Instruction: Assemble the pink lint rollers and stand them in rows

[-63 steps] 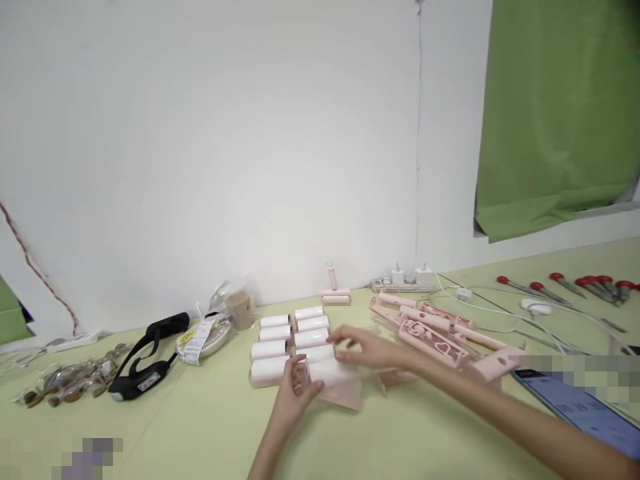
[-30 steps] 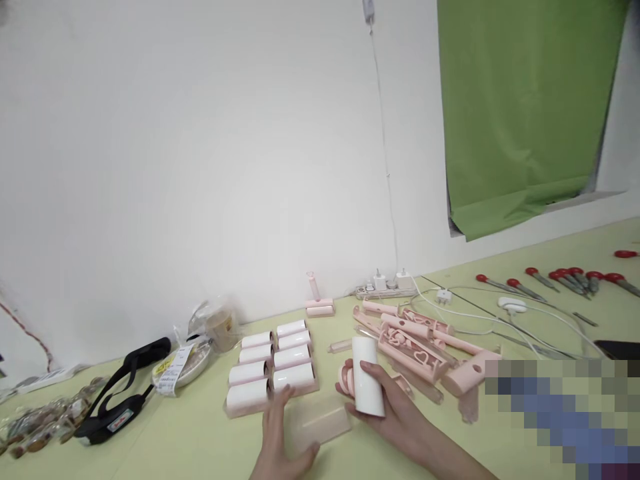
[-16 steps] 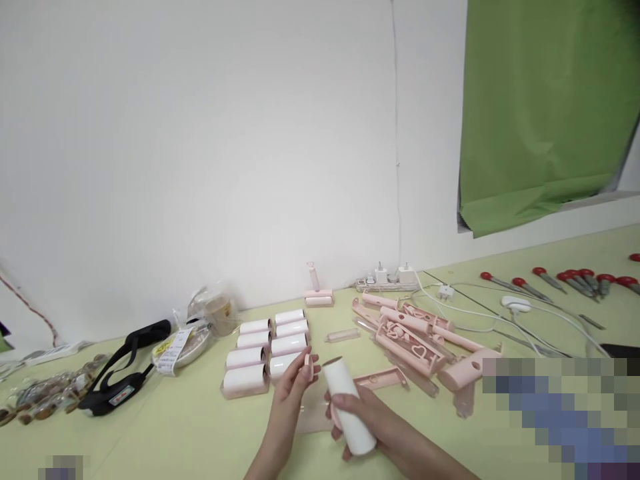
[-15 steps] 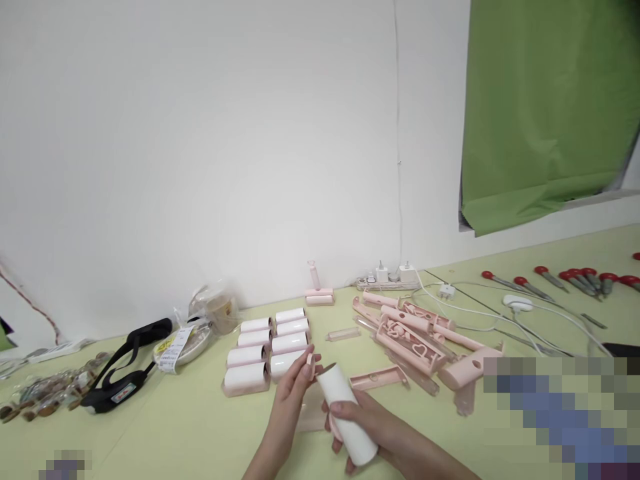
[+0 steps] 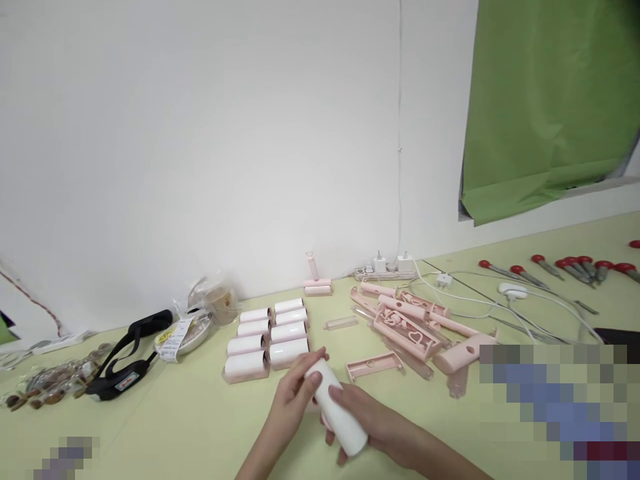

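A white lint roller roll (image 5: 345, 421) is held tilted over the table, its near end to the lower right. My right hand (image 5: 367, 415) wraps round its lower half, thumb on top; a bit of pink plastic shows beneath the roll. At the upper end, my left hand (image 5: 294, 392) closes its fingers and thumb round the rim, hiding the small pink piece seen there before. To the left, several white rolls in pink holders (image 5: 290, 353) stand in two columns. A pink roller frame (image 5: 374, 367) lies just beyond my right hand.
Pink handles and frames (image 5: 407, 327) are heaped on the right, with a clear tube (image 5: 341, 323) beside them. Behind are an assembled lint roller (image 5: 318, 287) and a power strip (image 5: 385, 273). Black strap (image 5: 117, 380) at left; red-ended tools (image 5: 575, 267) far right.
My left hand has moved onto the roll's upper end and now covers it, together with the small pink piece it held. The right hand keeps its grip. The view has shifted slightly.
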Motion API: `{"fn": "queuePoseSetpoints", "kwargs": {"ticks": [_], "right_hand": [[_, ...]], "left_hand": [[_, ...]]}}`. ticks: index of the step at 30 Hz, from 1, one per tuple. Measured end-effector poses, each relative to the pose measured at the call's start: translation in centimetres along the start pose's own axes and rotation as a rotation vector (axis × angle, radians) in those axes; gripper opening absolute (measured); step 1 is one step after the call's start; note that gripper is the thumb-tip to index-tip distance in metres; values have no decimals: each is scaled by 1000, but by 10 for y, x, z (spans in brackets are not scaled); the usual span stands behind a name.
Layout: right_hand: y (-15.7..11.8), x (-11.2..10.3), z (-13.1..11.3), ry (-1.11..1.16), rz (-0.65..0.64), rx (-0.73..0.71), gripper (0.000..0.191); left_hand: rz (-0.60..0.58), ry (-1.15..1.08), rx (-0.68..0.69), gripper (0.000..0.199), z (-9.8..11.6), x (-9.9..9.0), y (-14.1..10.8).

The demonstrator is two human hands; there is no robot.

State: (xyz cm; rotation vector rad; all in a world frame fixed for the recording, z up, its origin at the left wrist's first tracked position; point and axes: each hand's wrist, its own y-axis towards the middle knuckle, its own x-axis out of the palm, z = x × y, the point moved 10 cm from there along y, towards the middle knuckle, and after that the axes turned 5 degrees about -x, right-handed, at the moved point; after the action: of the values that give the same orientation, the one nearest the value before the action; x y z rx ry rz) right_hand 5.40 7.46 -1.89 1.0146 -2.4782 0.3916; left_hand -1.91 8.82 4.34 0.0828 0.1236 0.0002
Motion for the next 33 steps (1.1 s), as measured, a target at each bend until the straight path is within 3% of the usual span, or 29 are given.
{"fn": "queuePoseSetpoints", "kwargs": {"ticks": [3, 5, 10, 14, 22, 25, 28, 31, 33], "right_hand": [[2, -22, -32, 81, 179, -250, 39], [-5, -42, -56, 7, 331, -433, 35], [-23, -48, -93, -277, 417, -704, 21], [-27, -46, -92, -341, 448, -773, 18], [-27, -30, -84, -384, 350, -750, 30], [-32, -12, -87, -638, 310, -869, 21], [-41, 21, -88, -1029, 254, -1046, 22], [-36, 57, -76, -1332, -29, -1014, 36], [-30, 59, -75, -1370, -185, -895, 52]], "left_hand": [[362, -315, 19, 35, -4, -38, 0], [484, -566, -19, 30, -17, -47, -1], [412, -805, -168, 15, -41, -21, 3], [304, -877, -195, 17, -41, 5, 3], [269, -965, -269, 19, -53, 24, 8], [206, -1019, -309, 16, -54, 26, 8], [98, -1063, -432, 22, -54, 36, 4], [72, -1093, -606, 35, -59, 45, -4], [151, -1096, -635, 34, -64, 39, -5]]}}
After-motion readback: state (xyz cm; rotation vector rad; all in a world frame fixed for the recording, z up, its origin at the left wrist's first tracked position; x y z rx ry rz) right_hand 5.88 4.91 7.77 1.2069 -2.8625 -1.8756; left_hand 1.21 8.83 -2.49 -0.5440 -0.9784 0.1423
